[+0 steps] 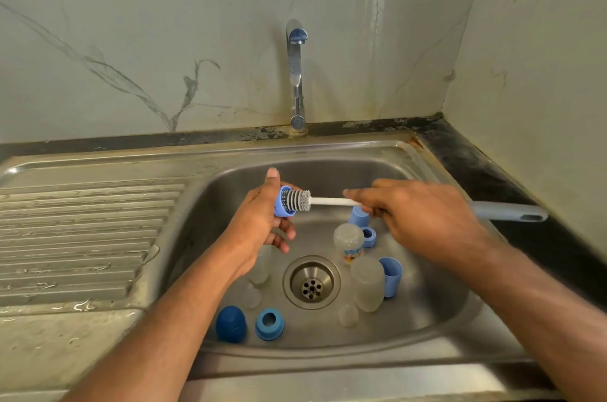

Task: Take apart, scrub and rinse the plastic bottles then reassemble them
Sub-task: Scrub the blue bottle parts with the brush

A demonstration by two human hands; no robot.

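Bottles apart: two clear bodies (348, 243) (368, 283) lie right of the drain (311, 281), dark blue cap (231, 324) and ring (269, 323) near-left, light cap (284, 201) on brush (297, 200).

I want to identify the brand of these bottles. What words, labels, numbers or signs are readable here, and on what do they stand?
No text can be read in this view.
Clear bottle lying in the sink: a coloured printed picture on its side, too small and blurred to read.
Blue ring in the left hand: no marking visible.
Brush held by the right hand: no marking visible.
Tap: no marking visible.
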